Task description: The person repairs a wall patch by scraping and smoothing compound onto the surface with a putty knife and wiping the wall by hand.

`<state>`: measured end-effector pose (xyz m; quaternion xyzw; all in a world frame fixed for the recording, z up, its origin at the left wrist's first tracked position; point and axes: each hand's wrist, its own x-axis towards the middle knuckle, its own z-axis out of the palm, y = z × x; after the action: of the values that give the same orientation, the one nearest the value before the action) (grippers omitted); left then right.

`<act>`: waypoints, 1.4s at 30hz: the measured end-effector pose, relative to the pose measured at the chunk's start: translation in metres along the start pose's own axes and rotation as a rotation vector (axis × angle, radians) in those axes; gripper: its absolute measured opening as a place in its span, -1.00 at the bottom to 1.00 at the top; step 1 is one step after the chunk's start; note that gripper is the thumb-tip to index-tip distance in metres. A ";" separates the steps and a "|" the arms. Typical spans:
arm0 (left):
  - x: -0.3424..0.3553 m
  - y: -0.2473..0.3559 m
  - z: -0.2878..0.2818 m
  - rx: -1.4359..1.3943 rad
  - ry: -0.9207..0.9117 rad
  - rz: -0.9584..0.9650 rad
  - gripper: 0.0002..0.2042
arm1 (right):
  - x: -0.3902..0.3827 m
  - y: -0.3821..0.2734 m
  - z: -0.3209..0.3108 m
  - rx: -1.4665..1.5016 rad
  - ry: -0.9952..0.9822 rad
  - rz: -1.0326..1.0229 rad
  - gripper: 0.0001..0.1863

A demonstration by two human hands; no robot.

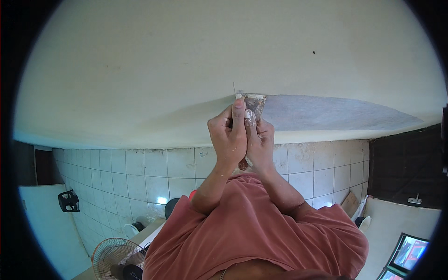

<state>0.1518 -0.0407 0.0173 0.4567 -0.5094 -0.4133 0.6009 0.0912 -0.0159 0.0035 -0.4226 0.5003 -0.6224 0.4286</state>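
Both hands are pressed together in front of a pale cream wall (154, 60). My right hand (262, 144) is closed around a putty knife (256, 103), its thumb lying up toward the blade. My left hand (228, 140) is closed against the same tool, thumb pointing up along the blade's left side. The metal blade is stained and crusted with dried filler, its top edge at the wall. Below the hands the brown end of the handle peeks out. A bare grey patch (322, 112) stretches right from the blade, and a thin crack line rises above it.
White tiles (154, 163) cover the floor below the wall. A dark door (406, 168) stands at the right. Behind me are a standing fan (116, 256) at lower left, a black stool (69, 200) at far left and a window (410, 252) at lower right.
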 end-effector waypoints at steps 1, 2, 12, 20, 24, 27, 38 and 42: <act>0.001 -0.001 0.001 0.007 0.017 0.006 -0.61 | -0.002 0.005 -0.001 0.019 0.003 -0.010 -0.75; 0.001 -0.001 0.001 0.005 0.014 0.010 -0.61 | -0.002 0.007 -0.001 0.038 0.007 -0.020 -0.76; 0.008 0.006 -0.001 -0.004 -0.011 0.018 -0.60 | -0.001 -0.012 0.001 -0.013 -0.002 0.023 -0.78; 0.001 0.014 -0.008 0.027 -0.075 -0.013 -0.63 | 0.000 -0.025 0.003 -0.015 -0.011 0.003 -0.71; 0.004 -0.001 -0.006 0.075 -0.076 -0.032 -0.63 | -0.001 -0.011 0.003 -0.005 0.011 0.017 -0.69; 0.004 0.000 -0.002 0.003 -0.044 -0.015 -0.61 | -0.001 -0.009 0.002 -0.015 0.005 0.010 -0.69; 0.004 0.004 -0.003 0.005 -0.003 -0.022 -0.60 | 0.001 -0.009 0.004 -0.021 0.004 -0.001 -0.70; 0.000 0.004 -0.004 0.015 -0.008 -0.009 -0.61 | 0.000 -0.009 0.002 -0.014 0.011 -0.026 -0.68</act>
<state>0.1558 -0.0394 0.0205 0.4617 -0.5127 -0.4143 0.5936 0.0917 -0.0147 0.0130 -0.4287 0.5014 -0.6266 0.4149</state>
